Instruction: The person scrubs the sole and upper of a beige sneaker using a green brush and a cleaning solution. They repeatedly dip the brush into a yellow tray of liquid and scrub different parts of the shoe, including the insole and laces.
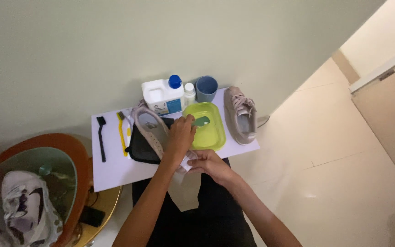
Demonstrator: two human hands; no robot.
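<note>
My left hand (180, 133) reaches over a pale pink sneaker (149, 126) and grips a green brush (202, 121), whose head is over the lime-green tray (216, 137). The sneaker lies on a black mat (140, 148) on the white tabletop (115, 169). Just below, at the table's front edge, my right hand (209, 163) is closed on a white cloth (184, 176) that hangs down over my lap, next to the sneaker's heel.
A second sneaker (241, 114) lies right of the tray. A white jug with a blue cap (163, 96), a small white bottle (189, 93) and a blue cup (206, 88) stand at the back. A black brush (101, 137) and a yellow brush (122, 132) lie left. A basin (76, 169) holding shoes sits lower left.
</note>
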